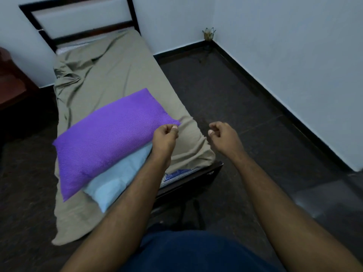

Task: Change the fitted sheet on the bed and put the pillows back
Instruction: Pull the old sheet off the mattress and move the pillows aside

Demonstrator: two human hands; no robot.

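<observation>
Head view over the near end of a narrow bed [214, 167]. Olive sheet [117, 75] spread over the mattress, rumpled at the far left, its near left part hanging toward the floor [235, 85]; patterned mattress edge exposed at the near right corner. Purple pillow [106, 140] lying slantwise on the near half, stacked on a pale blue pillow [117, 179] that juts out beneath toward the near side. Left hand [165, 136] at the purple pillow's right corner, fingers curled; possibly pinching the corner, though contact cannot be told. Right hand [224, 134] raised over the bed's right edge, apart from everything, fingers loosely curled and holding nothing. Dark headboard [82, 34] at the far end against a white wall [284, 46].
</observation>
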